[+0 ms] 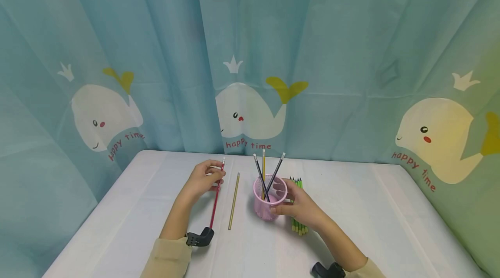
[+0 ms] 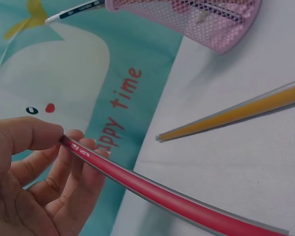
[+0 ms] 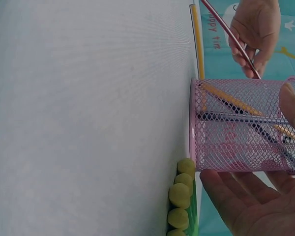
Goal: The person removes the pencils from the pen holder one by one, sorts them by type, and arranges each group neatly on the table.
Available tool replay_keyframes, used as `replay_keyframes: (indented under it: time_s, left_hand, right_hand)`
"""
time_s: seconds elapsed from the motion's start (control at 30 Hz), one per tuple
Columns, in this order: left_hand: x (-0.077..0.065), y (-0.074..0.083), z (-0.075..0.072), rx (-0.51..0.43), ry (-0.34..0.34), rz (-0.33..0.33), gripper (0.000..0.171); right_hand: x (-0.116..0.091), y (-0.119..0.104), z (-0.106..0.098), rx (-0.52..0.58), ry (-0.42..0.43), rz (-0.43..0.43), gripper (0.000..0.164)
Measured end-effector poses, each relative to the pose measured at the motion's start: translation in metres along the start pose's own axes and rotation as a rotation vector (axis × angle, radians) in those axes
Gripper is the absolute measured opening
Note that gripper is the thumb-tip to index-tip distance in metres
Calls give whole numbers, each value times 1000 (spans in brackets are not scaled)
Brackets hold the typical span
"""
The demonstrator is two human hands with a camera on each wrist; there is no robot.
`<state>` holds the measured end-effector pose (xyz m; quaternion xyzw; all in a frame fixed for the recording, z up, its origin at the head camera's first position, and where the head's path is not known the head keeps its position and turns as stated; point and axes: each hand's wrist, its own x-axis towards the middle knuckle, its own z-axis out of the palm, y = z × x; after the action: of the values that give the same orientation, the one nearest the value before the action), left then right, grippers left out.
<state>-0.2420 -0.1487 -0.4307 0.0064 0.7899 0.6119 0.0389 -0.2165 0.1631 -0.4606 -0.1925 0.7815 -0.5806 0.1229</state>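
Note:
My left hand (image 1: 204, 180) pinches a red pencil (image 1: 215, 202) near its white-tipped end; the pencil slants down toward my wrist. In the left wrist view, thumb and fingers meet on the red pencil (image 2: 157, 191). My right hand (image 1: 300, 205) holds a pink mesh pen cup (image 1: 262, 209) from its right side, thumb on the near wall and fingers behind. Two dark pencils (image 1: 278, 166) and a yellow pencil (image 1: 263, 163) lean inside the upright cup. Between my hands, a yellow pencil (image 1: 234, 200) lies on the table.
Several green pencils (image 1: 299, 227) lie side by side just right of the cup, partly hidden by my right hand. The white table (image 1: 117, 226) ends at a blue-green curtain (image 1: 351, 52) printed with whales. Black wrist cameras (image 1: 201, 237) sit on both wrists.

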Motion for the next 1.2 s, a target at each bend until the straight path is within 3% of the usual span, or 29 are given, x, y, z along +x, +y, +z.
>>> replay_keyframes:
  time_s: [0.43,0.77,0.97,1.2]
  left_hand:
    - [6,-18,6,31,5,-34,32]
    - [11,-27,16,115,33,-29,35]
    - [11,-33,15,98,57,-69,46]
    - [11,-36,13,93,84,-98,46]
  right_hand:
    - [0,2,0,0,-7,3,78]
    - [0,1,0,5,-5,-6,78]
    - [0,1,0,4,-8,-2,79]
    - [-1,1,0,3,-6,-6,79]
